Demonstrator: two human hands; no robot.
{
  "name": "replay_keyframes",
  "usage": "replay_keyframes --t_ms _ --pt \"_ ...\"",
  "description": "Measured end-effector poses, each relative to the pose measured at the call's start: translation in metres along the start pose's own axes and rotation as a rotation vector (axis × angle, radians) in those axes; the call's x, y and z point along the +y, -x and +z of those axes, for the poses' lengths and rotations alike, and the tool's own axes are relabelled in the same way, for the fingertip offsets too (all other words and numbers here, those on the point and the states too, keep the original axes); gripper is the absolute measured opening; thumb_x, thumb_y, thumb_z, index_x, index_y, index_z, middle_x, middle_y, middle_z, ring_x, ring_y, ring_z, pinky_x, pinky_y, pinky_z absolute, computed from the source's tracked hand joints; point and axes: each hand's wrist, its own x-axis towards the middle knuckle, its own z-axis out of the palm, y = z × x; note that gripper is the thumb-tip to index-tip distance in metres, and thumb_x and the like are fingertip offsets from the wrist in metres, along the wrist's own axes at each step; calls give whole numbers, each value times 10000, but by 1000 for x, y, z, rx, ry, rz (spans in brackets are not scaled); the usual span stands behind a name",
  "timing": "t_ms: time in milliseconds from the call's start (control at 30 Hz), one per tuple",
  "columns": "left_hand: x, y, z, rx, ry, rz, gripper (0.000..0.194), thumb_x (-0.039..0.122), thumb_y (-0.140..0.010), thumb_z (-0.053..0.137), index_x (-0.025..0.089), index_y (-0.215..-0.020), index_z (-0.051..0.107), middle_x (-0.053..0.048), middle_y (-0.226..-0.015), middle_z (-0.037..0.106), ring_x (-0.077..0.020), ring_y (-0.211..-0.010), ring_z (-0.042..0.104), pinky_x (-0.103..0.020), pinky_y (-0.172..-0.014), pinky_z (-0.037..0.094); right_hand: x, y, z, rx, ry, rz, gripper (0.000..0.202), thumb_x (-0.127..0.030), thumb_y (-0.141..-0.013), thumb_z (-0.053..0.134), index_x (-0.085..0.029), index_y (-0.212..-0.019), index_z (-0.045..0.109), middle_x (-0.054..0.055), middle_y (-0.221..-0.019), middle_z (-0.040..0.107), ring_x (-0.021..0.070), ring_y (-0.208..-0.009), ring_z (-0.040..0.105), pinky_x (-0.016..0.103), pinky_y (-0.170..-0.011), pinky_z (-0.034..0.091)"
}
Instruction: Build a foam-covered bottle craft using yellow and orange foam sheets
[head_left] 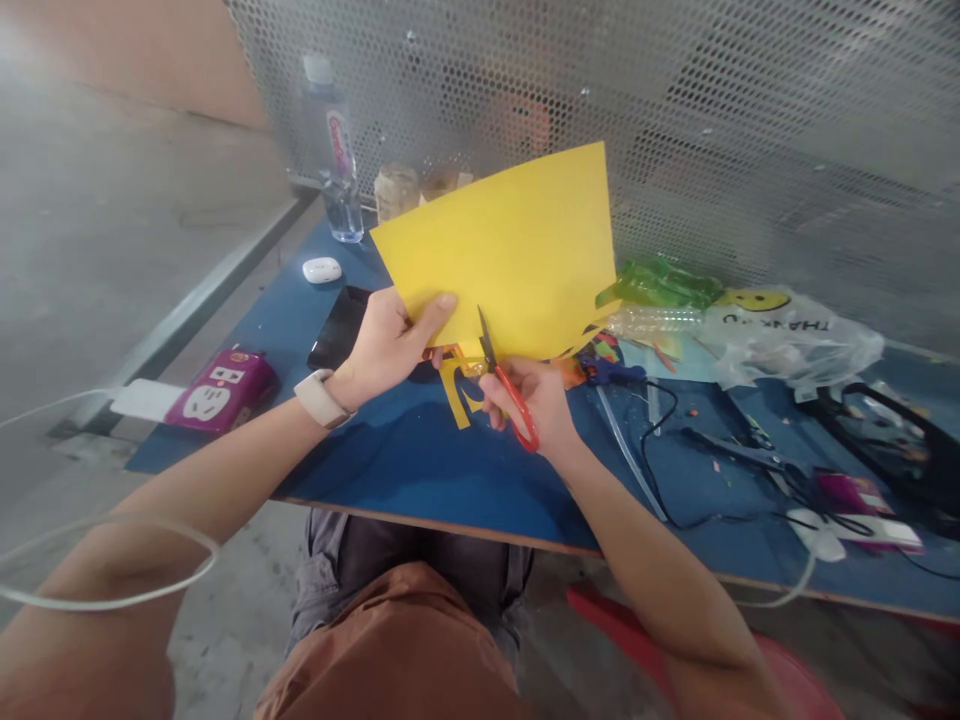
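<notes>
A large yellow sheet [517, 240] is held up above the blue table. My left hand [394, 340] pinches its lower left part, thumb on the front face and fingers behind. Red-handled scissors [517, 408] are in my right hand [536, 400], at the sheet's lower edge, with a dark blade pointing up in front of the yellow surface. Narrow yellow strips [454, 395] hang below the sheet between my hands. Some orange material shows beside my left fingertips; its shape is partly hidden.
Left side: water bottle [341, 170], white case [322, 270], black phone-like object [339, 328], purple power socket [225, 390]. Right side: green plastic [667, 283], white plastic bag [802, 340], glue gun [611, 372], cables, pliers-like tool [739, 450], purple socket [851, 495]. Perforated metal panel [750, 130] behind.
</notes>
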Motion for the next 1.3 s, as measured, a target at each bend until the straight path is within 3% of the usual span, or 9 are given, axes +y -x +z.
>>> replay_keyframes --t_ms 667,1033,1300 --pt "-6 0 2 6 50 -11 683 794 -1098 718 210 -753 639 -11 -578 673 -102 -414 615 -196 -354 388 5 3 4 63 90 21 662 -747 -744 1045 -249 -703 611 -43 -527 627 121 -327 535 250 -322 385" --pt "-7 6 6 -36 26 -56 613 681 -1139 726 193 -769 703 -21 -579 701 -89 -422 599 -173 -399 436 6 3 3 81 56 21 689 -797 -723 1032 -254 -710 608 -64 -510 579 96 -327 471 245 -321 363" --pt "-11 4 7 -38 57 -57 644 741 -1120 721 190 -786 715 -35 -607 718 -104 -428 632 -187 -394 448 11 0 3 69 100 -31 661 -757 -792 1020 -259 -719 591 -55 -503 596 109 -323 493 251 -331 372"
